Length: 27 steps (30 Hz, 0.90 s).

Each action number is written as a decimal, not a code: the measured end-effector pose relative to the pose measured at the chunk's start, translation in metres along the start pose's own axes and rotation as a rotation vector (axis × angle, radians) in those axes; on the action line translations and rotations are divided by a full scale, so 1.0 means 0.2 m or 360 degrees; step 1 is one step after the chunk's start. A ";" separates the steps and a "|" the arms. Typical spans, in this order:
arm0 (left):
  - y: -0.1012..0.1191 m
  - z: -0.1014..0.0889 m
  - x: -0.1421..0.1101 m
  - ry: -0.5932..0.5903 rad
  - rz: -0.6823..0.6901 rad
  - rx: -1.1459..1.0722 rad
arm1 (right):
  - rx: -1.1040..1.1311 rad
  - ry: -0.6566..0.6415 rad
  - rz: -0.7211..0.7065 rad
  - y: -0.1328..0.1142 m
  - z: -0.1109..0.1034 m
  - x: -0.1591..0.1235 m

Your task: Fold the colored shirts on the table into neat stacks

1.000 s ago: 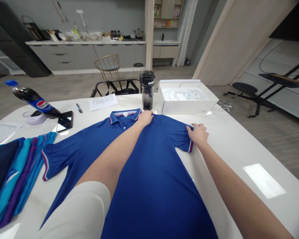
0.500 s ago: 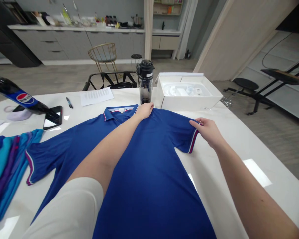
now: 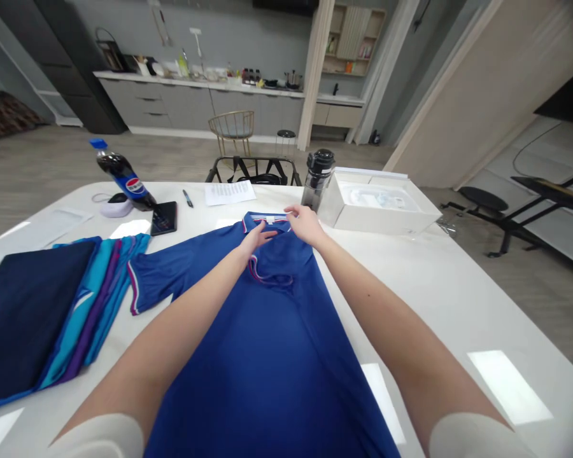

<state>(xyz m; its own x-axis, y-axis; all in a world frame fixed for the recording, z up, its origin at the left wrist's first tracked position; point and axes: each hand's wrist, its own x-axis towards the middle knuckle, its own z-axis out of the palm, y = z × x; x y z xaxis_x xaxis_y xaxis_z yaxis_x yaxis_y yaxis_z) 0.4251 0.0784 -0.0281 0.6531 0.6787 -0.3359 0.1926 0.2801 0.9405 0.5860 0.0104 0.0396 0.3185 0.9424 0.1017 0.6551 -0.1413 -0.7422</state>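
A blue polo shirt (image 3: 262, 356) lies spread on the white table, its striped collar (image 3: 270, 220) toward the far side. Its right sleeve is folded inward over the chest, with the striped cuff (image 3: 262, 273) below the collar. My left hand (image 3: 254, 242) is just above the folded cuff, fingers stretched out and apart, holding nothing. At the collar's right end is my right hand (image 3: 306, 225), with thumb and fingertips closed on the edge of the shirt. The left sleeve (image 3: 157, 270) still extends out flat.
Folded clothes (image 3: 33, 312) are stacked at left. Behind them stand a cola bottle (image 3: 124, 175) and a phone (image 3: 164, 218). A pen (image 3: 188, 198) and a printed sheet (image 3: 230, 193) lie farther back. A dark tumbler (image 3: 318, 178) stands beside a white box (image 3: 382, 207) at the far right.
The right sleeve, spread outward before, now lies folded over the chest. My right hand has moved left to the collar; my left hand has left the shoulder and opened. The view has shifted left.
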 end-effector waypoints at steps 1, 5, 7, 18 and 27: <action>-0.03 -0.05 -0.06 -0.0001 -0.0058 -0.0019 | -0.0212 0.0096 -0.0020 0.09 0.02 0.02; -0.14 -0.11 -0.21 0.0340 -0.0117 0.0506 | -0.0712 -0.0015 0.0110 0.41 0.06 0.03; -0.17 -0.07 -0.25 0.0517 -0.0115 0.1037 | -0.0821 -0.0077 0.0120 0.48 0.09 0.04; 0.09 -0.16 -0.22 0.0533 0.0440 0.1429 | -0.0616 0.0220 0.0316 0.51 0.02 0.23; -0.08 -0.29 -0.16 0.0864 0.0333 0.1887 | -0.0816 0.0301 0.0270 0.45 0.28 0.17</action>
<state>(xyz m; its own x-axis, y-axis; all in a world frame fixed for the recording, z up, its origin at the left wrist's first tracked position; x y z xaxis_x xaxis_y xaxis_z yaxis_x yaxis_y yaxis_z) 0.3589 0.0908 -0.0353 0.4274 0.8981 0.1035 0.8262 -0.4345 0.3587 0.6180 0.0457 -0.0604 0.5345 0.8297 0.1609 0.8176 -0.4594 -0.3472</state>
